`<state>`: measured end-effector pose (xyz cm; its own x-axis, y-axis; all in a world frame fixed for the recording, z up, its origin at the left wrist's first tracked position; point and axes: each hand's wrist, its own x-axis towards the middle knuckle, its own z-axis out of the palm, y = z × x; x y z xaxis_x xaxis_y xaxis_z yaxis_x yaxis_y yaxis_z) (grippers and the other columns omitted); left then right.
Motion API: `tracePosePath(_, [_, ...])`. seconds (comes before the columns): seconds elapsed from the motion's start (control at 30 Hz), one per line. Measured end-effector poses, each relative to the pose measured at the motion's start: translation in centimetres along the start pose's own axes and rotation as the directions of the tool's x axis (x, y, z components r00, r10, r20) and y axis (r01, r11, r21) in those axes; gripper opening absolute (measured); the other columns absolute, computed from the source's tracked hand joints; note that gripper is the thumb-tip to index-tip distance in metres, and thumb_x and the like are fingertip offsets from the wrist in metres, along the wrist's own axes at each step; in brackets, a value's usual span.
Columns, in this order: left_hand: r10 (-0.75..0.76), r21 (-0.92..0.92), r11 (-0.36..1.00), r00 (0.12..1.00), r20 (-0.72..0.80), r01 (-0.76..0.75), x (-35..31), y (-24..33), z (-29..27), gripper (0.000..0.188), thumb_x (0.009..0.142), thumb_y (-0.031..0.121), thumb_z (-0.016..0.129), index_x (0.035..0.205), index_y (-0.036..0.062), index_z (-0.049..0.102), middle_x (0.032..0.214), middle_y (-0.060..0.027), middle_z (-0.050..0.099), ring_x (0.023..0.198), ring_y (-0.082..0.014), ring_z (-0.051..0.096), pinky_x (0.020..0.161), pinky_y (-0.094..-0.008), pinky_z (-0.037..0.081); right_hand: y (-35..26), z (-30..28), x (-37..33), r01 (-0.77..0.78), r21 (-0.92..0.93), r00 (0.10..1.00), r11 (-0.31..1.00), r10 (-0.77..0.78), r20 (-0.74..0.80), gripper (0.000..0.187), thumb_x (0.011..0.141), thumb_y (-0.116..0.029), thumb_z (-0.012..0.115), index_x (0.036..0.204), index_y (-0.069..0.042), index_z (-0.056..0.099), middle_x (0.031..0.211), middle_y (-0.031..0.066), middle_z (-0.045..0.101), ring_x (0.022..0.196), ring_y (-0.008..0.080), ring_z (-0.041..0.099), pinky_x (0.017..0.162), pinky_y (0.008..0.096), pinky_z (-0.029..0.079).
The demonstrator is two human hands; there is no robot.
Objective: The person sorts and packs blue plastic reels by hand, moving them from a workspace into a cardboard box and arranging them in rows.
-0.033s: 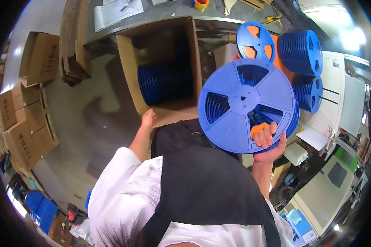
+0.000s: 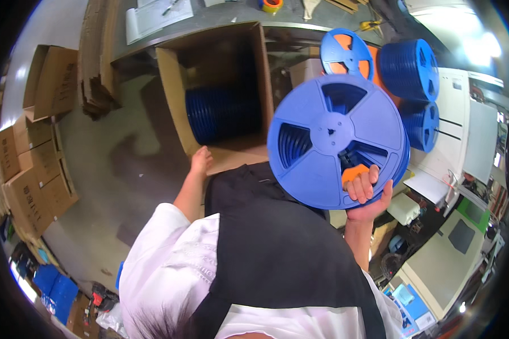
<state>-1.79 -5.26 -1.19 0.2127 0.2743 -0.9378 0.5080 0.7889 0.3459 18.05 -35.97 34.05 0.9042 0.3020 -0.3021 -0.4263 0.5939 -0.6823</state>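
My right hand (image 2: 367,192) is closed on a stack of blue plastic reels (image 2: 305,181). Its fingers reach into a cut-out window of the front reel, and the flat face is turned up toward me. An orange patch shows in that window beside the fingers. To the left, an open cardboard box (image 2: 167,96) lies with its mouth toward me and holds a row of blue reels (image 2: 220,116). My left hand (image 2: 201,161) is closed at the box's near left edge, gripping the cardboard; the fingertips are partly hidden.
Behind the box runs a grey worktable (image 2: 220,16) with papers and a tape roll (image 2: 271,5). More reel stacks (image 2: 404,70) stand at the right, near a white cabinet (image 2: 452,107). Flattened cardboard (image 2: 96,56) leans at the left, and packed cartons (image 2: 34,164) are piled farther left.
The whole view has shifted slightly. The held reels sit a touch higher in the picture. Both hands keep their grip.
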Motion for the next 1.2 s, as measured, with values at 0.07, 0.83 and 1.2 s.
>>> tracePosePath(0.07, [0.088,-0.105,0.992,0.973,0.211,-0.067,1.0,0.8,-0.6,0.037,0.094,0.022,0.053,0.128,0.0085,0.048,0.082,0.0011,0.055,0.060,-0.0069,0.046,0.048,-0.0214,0.035,-0.8,0.0,-0.7,0.007,-0.021,0.995,1.000,-0.004,0.104,0.041,0.090,-0.046,0.056,0.083,-0.009,0.041,0.053,-0.0039,0.037,0.041,0.0073,0.034,0.048,0.0247,0.031])
tracePosePath(0.83, [0.919,0.380,-0.078,0.081,0.386,-0.922,-23.0,15.6,12.7,0.046,0.086,0.010,0.057,0.132,0.0064,0.051,0.138,-0.0149,0.045,0.130,-0.0333,0.039,0.108,-0.0406,0.031,0.4,1.4,-3.3,-0.121,0.248,0.894,0.961,-0.003,0.448,0.046,0.089,-0.053,0.057,0.076,-0.011,0.044,0.049,-0.0049,0.041,0.036,0.0069,0.040,0.039,0.0216,0.028])
tracePosePath(1.2, [0.454,0.173,0.554,0.470,0.757,-0.814,-26.6,8.8,17.1,0.084,0.084,0.025,0.065,0.149,0.0071,0.016,0.114,-0.0219,0.053,0.103,-0.0317,0.053,0.095,-0.0392,0.040,1.6,6.6,-3.5,-0.239,-0.295,0.929,0.925,0.306,0.209,0.061,0.071,-0.054,0.075,0.098,-0.003,0.054,0.070,0.0080,0.057,0.067,0.0223,0.061,0.064,0.0330,0.049])
